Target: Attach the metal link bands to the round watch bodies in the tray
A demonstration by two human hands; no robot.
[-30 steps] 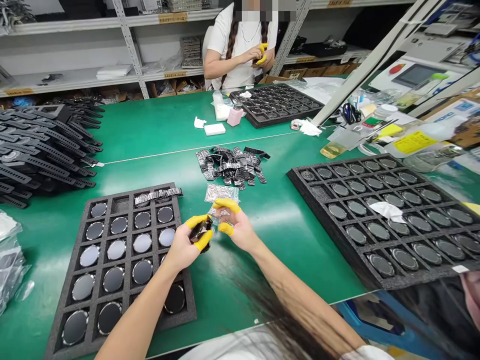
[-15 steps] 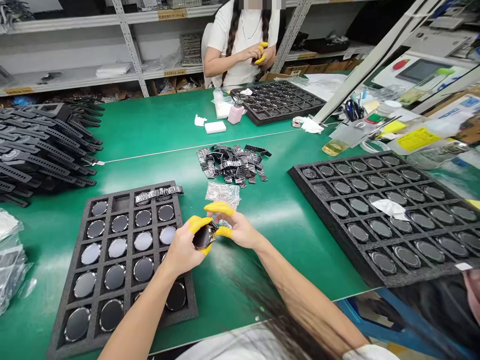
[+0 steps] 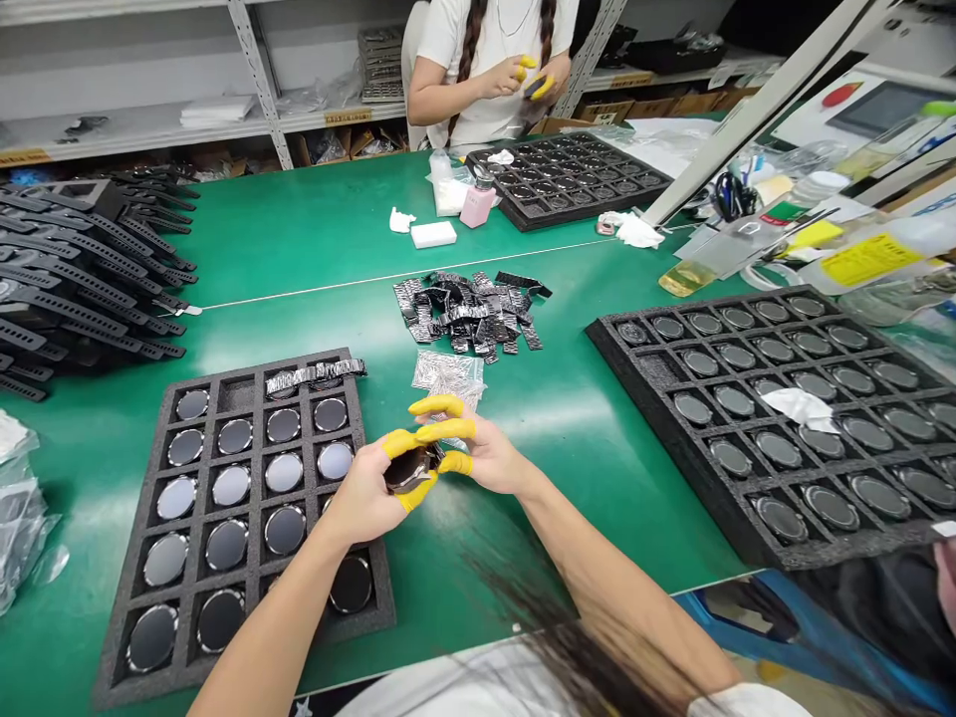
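Yellow-cotted fingers of our left hand (image 3: 377, 490) are clamped on a dark, round, glossy watch head (image 3: 407, 470) above the green worktop (image 3: 478, 558); our right hand's (image 3: 485, 453) grip closes at its edge, its exact hold unclear.

**Dressed in white, tipped in yellow**

Wears close-fitting, bright yellow finger covers (image 3: 455, 462) with smooth surfaces and rounded ends, seen on the thumb and a finger of the left hand (image 3: 377, 493), and on the thumb and two fingers of the right hand (image 3: 491, 456). Bare across the palms, wrists and forearms. Clad in a plain white top (image 3: 448, 689), with a short white sleeve (image 3: 747, 701) at the right arm. Has long, dark hair (image 3: 579, 657), hanging in thin, loose strands, blurred in places.
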